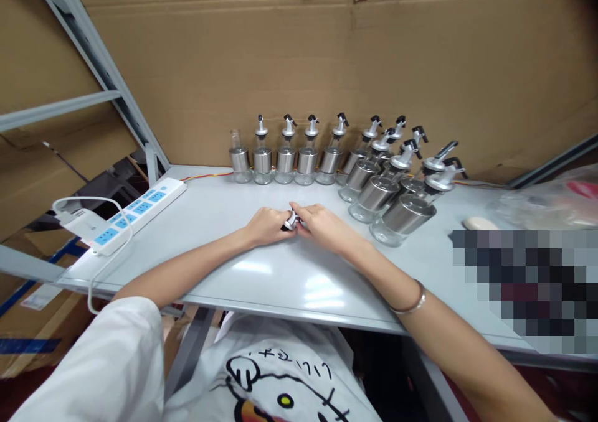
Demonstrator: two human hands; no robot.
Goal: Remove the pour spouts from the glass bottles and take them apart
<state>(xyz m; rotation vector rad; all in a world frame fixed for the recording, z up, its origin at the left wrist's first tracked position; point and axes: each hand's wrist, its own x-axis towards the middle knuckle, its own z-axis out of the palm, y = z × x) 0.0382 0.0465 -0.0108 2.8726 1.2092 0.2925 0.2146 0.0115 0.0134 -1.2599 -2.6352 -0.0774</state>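
1. Hands together low over the desk (212, 204): left hand (270, 226) and right hand (322, 226) both grasp one small pourer spout (290, 223), fingers curled and mostly hiding it. Visible bit: silvery, rounded, with black parts.
2. Spout's position: between the two hands, near the middle of the desk, in front of the bottles.
3. Leftmost bottle (240, 159): clear glass, bare narrow neck, brushed-metal sleeve round the body, glass base showing below.
4. Other bottles (307, 160): same glass and sleeve, each topped by a silver-and-black spout. Row runs along the cardboard wall (280, 55), then bunches at right; nearest ones look tilted.
5. Desk surface: pale grey, smooth, glossy, with streaked light reflections.
6. Left side: white power strip (161, 203), long and boxy, blue socket faces, looping white cable (122, 209).
7. Right side: crumpled translucent plastic (546, 201); smooth, whitish rounded object (480, 223) near it.
8. Right forearm: thin, shiny bracelet (417, 302).
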